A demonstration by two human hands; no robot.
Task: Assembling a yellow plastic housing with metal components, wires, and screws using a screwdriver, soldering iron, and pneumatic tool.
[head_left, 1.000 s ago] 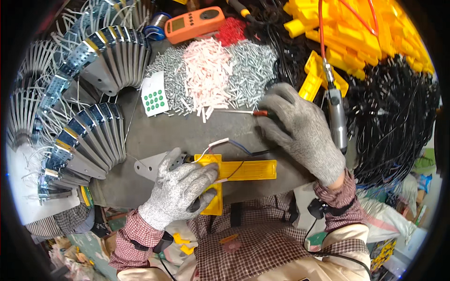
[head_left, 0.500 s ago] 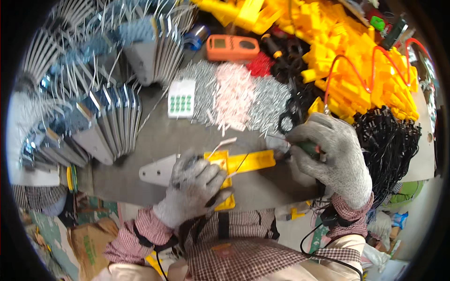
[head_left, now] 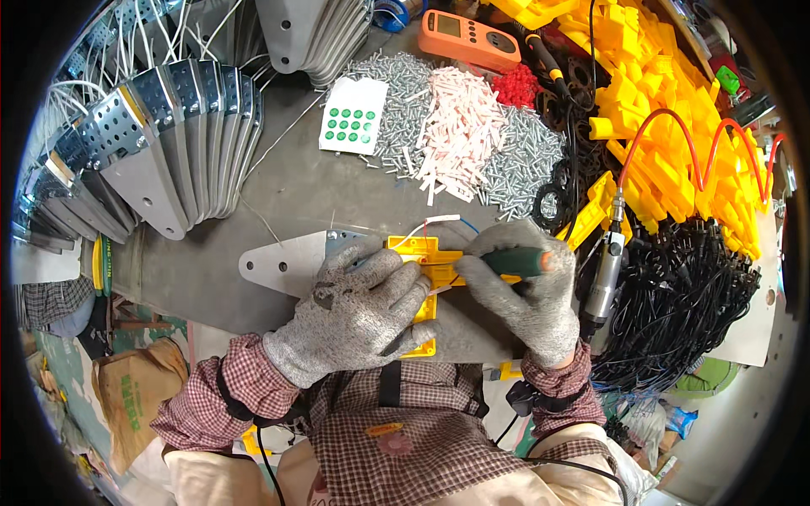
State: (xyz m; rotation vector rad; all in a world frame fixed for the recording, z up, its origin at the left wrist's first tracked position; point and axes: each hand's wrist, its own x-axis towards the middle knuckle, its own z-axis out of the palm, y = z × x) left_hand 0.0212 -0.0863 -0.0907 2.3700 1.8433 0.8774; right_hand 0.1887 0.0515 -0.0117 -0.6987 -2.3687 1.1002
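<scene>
My left hand (head_left: 350,308), in a grey knit glove, rests on a yellow plastic housing (head_left: 412,247) at the near edge of the table, its fingers bent over the middle of it. A flat metal plate (head_left: 291,263) with holes sticks out to the left from under that hand. My right hand (head_left: 536,299), gloved likewise, is closed on a screwdriver with a green handle (head_left: 519,261). Its thin shaft points left and reaches over the housing; the tip's exact contact is unclear. White and blue wires (head_left: 434,219) loop out above the housing.
Piles of screws (head_left: 396,97), pink sleeves (head_left: 460,126) and red pieces (head_left: 516,86) lie beyond the hands. An orange meter (head_left: 469,40) lies behind. Bent metal brackets (head_left: 181,143) are stacked left. Yellow housings, black cables (head_left: 675,304) and a hose-fed power tool (head_left: 606,278) lie right.
My right hand has come left with the screwdriver, bringing it over the housing. My left hand stays on the housing. The view has shifted, and the hose-fed tool shows at the right.
</scene>
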